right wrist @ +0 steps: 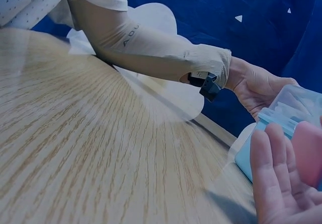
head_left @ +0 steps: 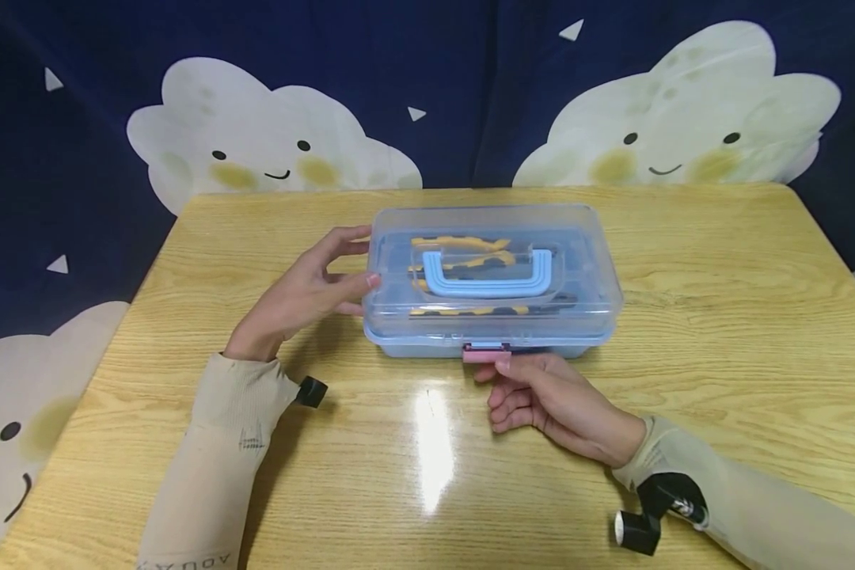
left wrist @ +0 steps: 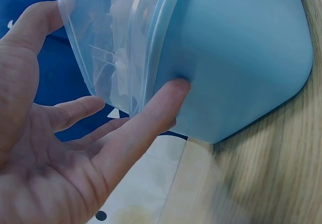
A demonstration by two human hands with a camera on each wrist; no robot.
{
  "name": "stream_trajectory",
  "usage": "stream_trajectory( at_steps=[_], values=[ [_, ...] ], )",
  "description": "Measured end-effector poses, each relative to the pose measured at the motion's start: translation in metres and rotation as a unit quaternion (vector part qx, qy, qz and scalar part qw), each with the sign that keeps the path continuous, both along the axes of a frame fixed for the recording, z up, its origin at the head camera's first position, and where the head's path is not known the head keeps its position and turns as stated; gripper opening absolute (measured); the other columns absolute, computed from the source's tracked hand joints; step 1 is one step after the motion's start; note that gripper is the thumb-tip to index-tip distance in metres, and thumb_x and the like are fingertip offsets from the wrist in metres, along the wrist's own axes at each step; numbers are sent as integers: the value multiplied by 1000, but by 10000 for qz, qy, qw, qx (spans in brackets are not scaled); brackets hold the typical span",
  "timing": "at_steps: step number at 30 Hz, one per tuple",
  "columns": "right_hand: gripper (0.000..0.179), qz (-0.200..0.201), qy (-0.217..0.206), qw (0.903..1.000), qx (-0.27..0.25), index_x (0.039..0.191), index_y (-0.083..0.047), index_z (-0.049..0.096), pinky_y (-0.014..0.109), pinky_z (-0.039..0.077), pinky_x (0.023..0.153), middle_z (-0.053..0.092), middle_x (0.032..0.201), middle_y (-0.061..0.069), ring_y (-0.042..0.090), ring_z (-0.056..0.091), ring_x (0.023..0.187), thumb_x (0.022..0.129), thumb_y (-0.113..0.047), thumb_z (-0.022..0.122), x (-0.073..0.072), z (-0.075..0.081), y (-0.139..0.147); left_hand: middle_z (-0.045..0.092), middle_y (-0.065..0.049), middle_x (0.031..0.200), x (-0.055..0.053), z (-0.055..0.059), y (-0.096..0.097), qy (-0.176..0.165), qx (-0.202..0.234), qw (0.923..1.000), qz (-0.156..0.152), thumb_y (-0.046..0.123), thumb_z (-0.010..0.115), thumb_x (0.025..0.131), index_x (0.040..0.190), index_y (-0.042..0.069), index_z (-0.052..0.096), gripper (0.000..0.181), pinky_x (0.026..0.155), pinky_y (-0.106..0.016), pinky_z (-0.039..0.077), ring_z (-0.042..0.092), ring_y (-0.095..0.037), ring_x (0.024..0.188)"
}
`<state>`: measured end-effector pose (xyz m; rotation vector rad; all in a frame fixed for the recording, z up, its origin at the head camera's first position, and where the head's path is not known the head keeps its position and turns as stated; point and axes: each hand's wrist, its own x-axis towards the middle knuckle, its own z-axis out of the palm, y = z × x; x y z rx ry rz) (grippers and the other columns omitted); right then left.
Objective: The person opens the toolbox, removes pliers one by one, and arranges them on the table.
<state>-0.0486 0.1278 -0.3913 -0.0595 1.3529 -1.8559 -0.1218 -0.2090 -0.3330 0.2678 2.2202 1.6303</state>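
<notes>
Two beige sleeves [head_left: 207,475] reach over a glossy wood-grain table [head_left: 705,356], the left lettered with what looks like "AOU"; the right hand [head_left: 549,400] has thumb and forefinger at a pink latch [head_left: 486,357], whether pinching I cannot tell. Fingers apart, the left hand [head_left: 299,297] touches the left end of a clear-lidded blue box [head_left: 492,324] mid-table, before navy cloth [head_left: 456,79] printed with smiling clouds [head_left: 256,127].

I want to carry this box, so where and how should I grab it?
Probably by the blue handle, from above on your side: it seems folded down on the clear lid, its long side towards you, so fingers could hook under there. Check the pink latch is fastened first.
</notes>
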Motion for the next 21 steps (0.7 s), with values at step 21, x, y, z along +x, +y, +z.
stream_trajectory(
  at_steps=[21],
  values=[
    [51, 113, 63, 9999, -37, 129, 11, 58, 33, 68, 77, 75, 84, 1, 10, 74, 74, 109, -35, 52, 1, 0, 1, 39, -13, 162, 0, 0, 0, 93, 86, 9999, -55, 25, 69, 100, 161, 20, 32, 71, 90, -46, 66, 63, -41, 130]
  ],
)
